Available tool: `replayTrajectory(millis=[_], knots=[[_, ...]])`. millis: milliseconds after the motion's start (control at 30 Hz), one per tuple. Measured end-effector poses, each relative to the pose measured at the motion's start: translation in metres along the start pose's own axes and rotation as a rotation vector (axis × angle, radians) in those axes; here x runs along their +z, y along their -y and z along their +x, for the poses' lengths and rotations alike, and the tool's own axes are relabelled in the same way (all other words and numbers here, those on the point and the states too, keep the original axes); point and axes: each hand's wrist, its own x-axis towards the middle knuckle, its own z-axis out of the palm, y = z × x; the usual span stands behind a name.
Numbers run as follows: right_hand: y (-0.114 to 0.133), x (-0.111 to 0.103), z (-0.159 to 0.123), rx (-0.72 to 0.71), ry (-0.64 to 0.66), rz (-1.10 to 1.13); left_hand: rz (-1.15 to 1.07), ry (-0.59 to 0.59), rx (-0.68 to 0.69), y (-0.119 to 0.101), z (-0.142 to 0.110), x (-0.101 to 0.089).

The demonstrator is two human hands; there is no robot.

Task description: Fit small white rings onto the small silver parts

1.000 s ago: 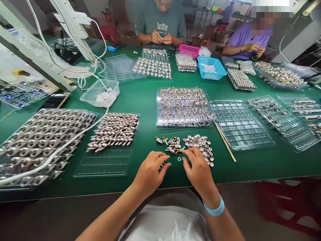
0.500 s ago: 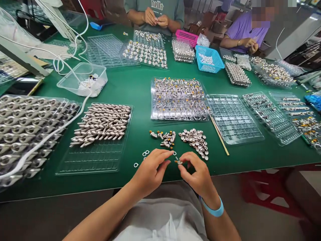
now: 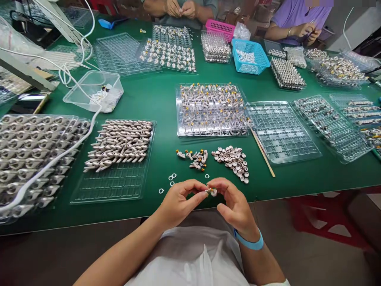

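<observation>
Near the table's front edge, my left hand (image 3: 178, 200) pinches a small earbud-like part (image 3: 213, 192) with an orange tab between thumb and index finger. My right hand (image 3: 233, 206), with a blue band on its wrist, curves around the other side of the part. Its thumb is apart from its fingers, and its index fingertip is close to the part; I cannot tell if they touch. Just beyond lie a loose cluster of similar orange-tabbed parts (image 3: 196, 159) and a heap of small oval caps (image 3: 233, 161). White rings (image 3: 172, 176) lie to the left, and a single white ring (image 3: 207, 176) lies ahead.
Stacked trays of tabbed parts (image 3: 212, 113) stand ahead. A half-filled clear tray (image 3: 110, 184) lies left, beside a tray of grey shells (image 3: 32, 155) crossed by a white cable (image 3: 59, 159). A wooden stick (image 3: 263, 153) and clear tray (image 3: 282, 131) lie right. Two co-workers sit opposite.
The part has passed from my right hand's pinch to my left fingers. My right thumb and index finger have spread apart. The view has shifted slightly.
</observation>
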Motion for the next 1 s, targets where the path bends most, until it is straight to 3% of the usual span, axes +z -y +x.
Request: replayTrajectory(millis=[100, 233, 433, 733, 1000], knots=[[0.001, 0.001, 0.0, -0.037, -0.006, -0.063, 0.174, -0.037, 0.078, -0.006, -0.003, 0.002], [0.001, 0.007, 0.003, -0.152, -0.064, -0.197, 0.214, -0.055, 0.149, -0.01, -0.004, 0.008], [0.001, 0.007, 0.001, -0.16, -0.178, -0.252, 0.116, -0.097, -0.011, -0.005, -0.004, 0.01], [0.004, 0.007, -0.001, -0.137, -0.132, -0.302, -0.213, -0.058, -0.231, -0.005, 0.001, 0.011], [0.004, 0.006, 0.0, -0.148, -0.13, -0.387, -0.143, -0.068, -0.206, -0.004, -0.001, 0.011]])
